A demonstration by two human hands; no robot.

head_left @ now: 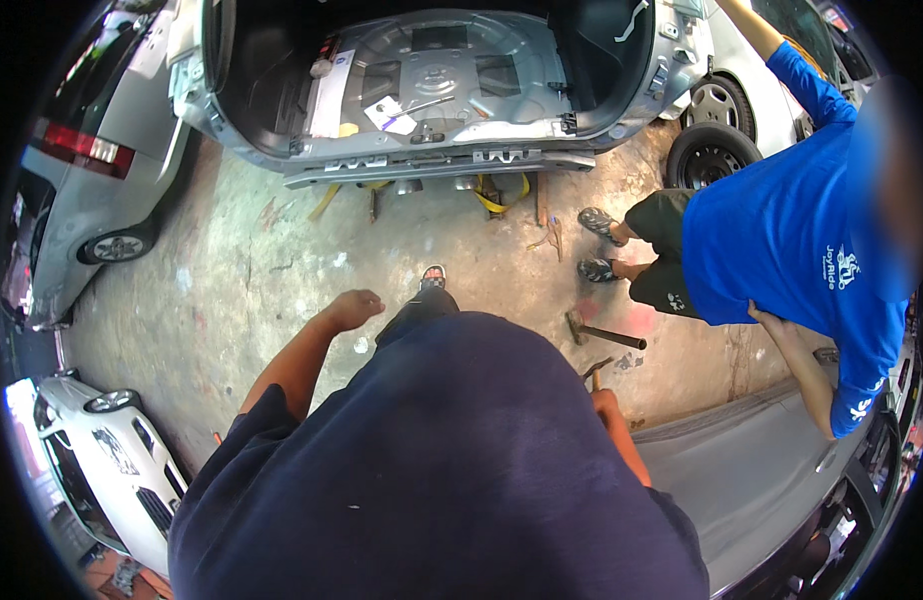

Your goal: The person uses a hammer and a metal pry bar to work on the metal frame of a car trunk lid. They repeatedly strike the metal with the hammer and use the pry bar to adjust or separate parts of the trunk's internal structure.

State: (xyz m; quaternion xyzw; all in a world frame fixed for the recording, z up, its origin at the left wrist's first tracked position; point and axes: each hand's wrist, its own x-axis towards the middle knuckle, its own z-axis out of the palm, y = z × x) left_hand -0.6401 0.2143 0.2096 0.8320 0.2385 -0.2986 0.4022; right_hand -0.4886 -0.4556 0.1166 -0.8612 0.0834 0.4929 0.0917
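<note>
My left hand (358, 306) hangs over the concrete floor beside my leg, loosely curved, with nothing visible in it. My right hand (609, 408) is low at my right side, partly hidden by my body, gripping the wooden handle of a hammer-like tool (597, 373) with a dark, thin head. Just above that tool, a dark metal bar (612, 336) with a crosspiece rests on the floor.
Ahead is a car's stripped open trunk (430, 80) with papers inside and yellow straps (510, 200) underneath. A co-worker in blue (762, 230) stands at right by a loose wheel (712, 157). Other cars (122, 200) flank me, including a grey one (722, 475) at lower right.
</note>
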